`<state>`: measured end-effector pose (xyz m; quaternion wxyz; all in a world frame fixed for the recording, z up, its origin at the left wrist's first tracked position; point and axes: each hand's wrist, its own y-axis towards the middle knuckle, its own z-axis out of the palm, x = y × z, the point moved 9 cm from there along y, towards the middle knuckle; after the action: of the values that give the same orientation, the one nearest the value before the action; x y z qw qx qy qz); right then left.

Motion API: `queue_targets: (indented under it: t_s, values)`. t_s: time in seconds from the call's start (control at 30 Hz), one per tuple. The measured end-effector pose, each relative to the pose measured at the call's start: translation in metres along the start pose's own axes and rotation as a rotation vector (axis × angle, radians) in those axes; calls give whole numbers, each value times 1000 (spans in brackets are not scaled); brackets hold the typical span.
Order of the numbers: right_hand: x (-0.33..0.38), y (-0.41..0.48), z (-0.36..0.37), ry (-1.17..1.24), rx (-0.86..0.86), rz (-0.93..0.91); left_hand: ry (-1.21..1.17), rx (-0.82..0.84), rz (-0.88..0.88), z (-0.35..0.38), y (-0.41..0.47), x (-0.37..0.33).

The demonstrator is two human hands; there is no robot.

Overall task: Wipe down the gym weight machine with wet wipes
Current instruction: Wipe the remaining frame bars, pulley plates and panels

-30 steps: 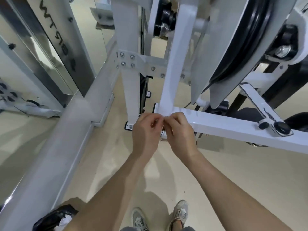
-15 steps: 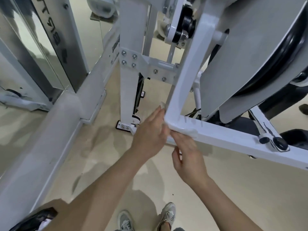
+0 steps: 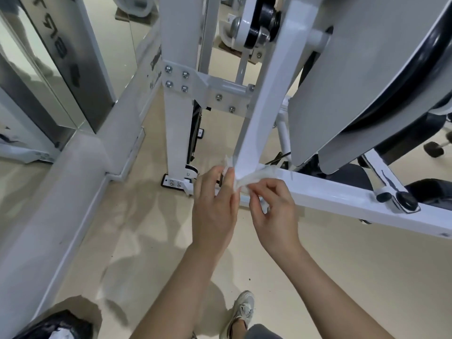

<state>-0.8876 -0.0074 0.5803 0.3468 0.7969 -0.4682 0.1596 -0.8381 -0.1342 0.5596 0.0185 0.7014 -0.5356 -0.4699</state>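
Wet wipe (image 3: 247, 178): wrapped round the lower corner of the white machine frame (image 3: 330, 192).
Left hand (image 3: 215, 206): left of this corner, fingers straight and together, pressing the wipe.
Right hand (image 3: 274, 211): just below the corner, curled fingers pinching the wipe.

**Person at the weight machine: dress, seen from above**

Two forearms show, the left forearm (image 3: 176, 289) and the right forearm (image 3: 330, 289). Both are bare along all the length that shows, from the lower edge to the wrist. The left hand (image 3: 215, 206) and right hand (image 3: 274, 211) are bare as well.

One shoe (image 3: 241, 311) shows low in the view. It is a pale grey-and-white trainer with a layered upper, light laces and a thick pale sole. Above it is a short stretch of bare ankle, then the edge of a dark grey garment (image 3: 261, 332), cut off by the bottom edge. Shorts or trousers: cannot tell.
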Motion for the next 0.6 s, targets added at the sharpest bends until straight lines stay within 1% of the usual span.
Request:
queue_targets:
  t_s: [0.13, 0.17, 0.3, 0.37, 0.43, 0.5, 0.53, 0.6]
  values:
    - [10, -3, 16, -37, 33, -134, -134, -40, 7, -5, 5, 11]
    - [13, -3, 21, -29, 40, -168, -136, -43, 18, -5, 5, 12]
    - [14, 5, 34, 21, 38, -202, -41, -71, 84, -5, 3, 14]
    - [11, 2, 39, 118, 56, -192, -4, -114, 136, -7, -2, 14]
    - [1, -2, 30, 248, -1, -201, 69, -183, 335, -3, -8, 0]
    - [-12, -3, 14, 293, -128, -237, 138, -198, 536, 16, -16, -13]
    - [-19, -4, 9, 305, -176, -241, 170, -187, 606, 27, -18, -16]
    - [-27, -5, 7, 347, -223, -259, 266, -234, 712, 41, -23, -17]
